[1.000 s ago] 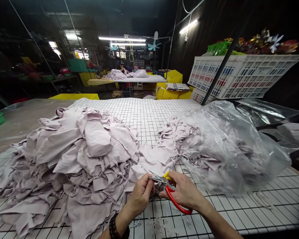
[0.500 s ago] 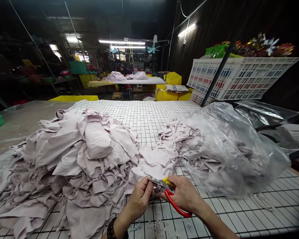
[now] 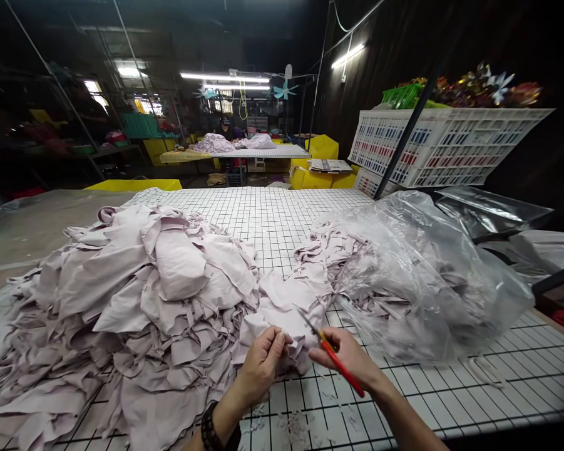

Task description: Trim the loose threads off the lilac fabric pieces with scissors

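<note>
Between thumb and fingers, my left hand pinches the near edge of a pale pinkish fabric piece that lies on the table. My right hand grips a pair of scissors with red and yellow handles, the blades pointing up and left above the fabric, apart from the left hand. A large heap of the same fabric is to the left. On the right, more fabric pieces spill from a clear plastic bag.
The table has a white top with a black grid, with small scraps near its front edge. White plastic crates stand at the right behind a dark slanted post. Farther back, another table holds fabric heaps, with a person behind it.
The scissors have moved away from my left fingers, and the blades now angle more upward. My left hand keeps its pinch. The whole view has shifted slightly.
</note>
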Demonstrator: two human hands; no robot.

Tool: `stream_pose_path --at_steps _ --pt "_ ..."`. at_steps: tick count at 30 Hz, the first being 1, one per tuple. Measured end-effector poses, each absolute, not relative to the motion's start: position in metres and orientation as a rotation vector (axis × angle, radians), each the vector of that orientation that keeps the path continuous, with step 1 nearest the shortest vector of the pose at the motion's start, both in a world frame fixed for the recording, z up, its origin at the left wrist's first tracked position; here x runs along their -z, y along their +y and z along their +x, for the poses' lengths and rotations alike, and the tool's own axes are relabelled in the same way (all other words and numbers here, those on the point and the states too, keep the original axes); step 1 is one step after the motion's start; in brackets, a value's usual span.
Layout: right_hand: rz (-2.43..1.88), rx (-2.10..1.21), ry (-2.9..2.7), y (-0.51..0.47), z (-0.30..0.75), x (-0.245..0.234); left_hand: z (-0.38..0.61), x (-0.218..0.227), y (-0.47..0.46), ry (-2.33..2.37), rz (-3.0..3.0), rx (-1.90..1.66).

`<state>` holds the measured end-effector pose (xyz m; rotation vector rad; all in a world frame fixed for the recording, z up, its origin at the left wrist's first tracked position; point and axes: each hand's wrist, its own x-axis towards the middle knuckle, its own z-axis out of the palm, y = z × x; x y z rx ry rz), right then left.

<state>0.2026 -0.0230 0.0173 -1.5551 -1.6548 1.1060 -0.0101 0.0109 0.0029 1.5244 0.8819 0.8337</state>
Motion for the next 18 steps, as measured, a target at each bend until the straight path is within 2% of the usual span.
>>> stream_pose_path --at_steps 2,4,8,11,13,15,18 --pt "-1.450 -1.306 -1.453 -0.023 0.217 -0.014 -0.011 -0.001 0.014 0.966 1.672 -0.841" --pt "-1.499 -1.332 -1.319 -0.025 0.233 -0.008 -0.012 0.008 0.017 1.149 1.858 -0.802" --pt "-1.830 -1.044 -1.291 -0.032 0.256 0.013 -0.016 0.037 0.023 1.464 2.018 -0.556" --pt "-1.932 -0.908 -1.299 -0.035 0.256 0.027 -0.024 0.030 0.032 1.346 1.902 -0.448" --pt "-1.883 -0.951 -1.336 -0.034 0.246 0.031 -0.037 -0.001 0.043 1.189 1.732 -0.446" --pt "-1.801 -0.962 -1.430 -0.029 0.233 0.033 -0.057 -0.051 0.063 1.166 1.609 -0.514" --pt "-1.721 -0.923 -1.529 -0.018 0.217 0.034 -0.095 -0.136 0.113 1.517 1.820 -0.872"
